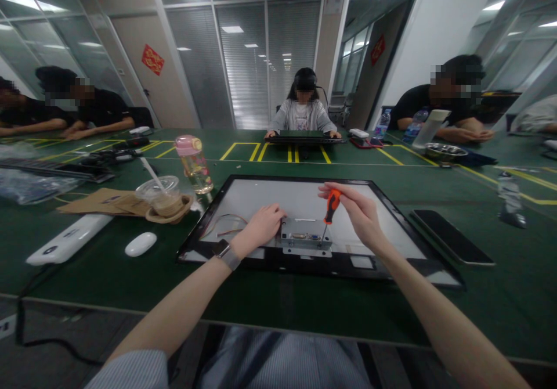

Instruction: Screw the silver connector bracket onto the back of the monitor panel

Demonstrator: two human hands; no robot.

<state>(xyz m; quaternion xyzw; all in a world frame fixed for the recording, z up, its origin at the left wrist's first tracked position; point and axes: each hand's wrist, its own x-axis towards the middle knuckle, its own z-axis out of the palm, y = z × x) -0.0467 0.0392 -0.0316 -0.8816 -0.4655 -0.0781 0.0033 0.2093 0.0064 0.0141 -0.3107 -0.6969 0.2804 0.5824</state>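
Note:
A flat display panel (270,194) with a black frame lies back side up on the green table before me. Near its front edge sits a metal bracket (307,239) with connector ports. My right hand (359,209) grips an orange and black screwdriver (332,206) by its handle, its shaft pointing down at the bracket's right part. At the bracket's left side rests my left hand (266,223), fingers curled against its edge; whether anything is in them is hidden. Thin coloured wires (228,225) lie on the panel, left of that hand.
Left of the panel are a pink-lidded bottle (194,165), a plastic cup (161,194), a white mouse-like case (140,244) and a white device (69,239) with a cable. A phone (452,237) lies to the right. Several people sit around the table, one opposite (304,110).

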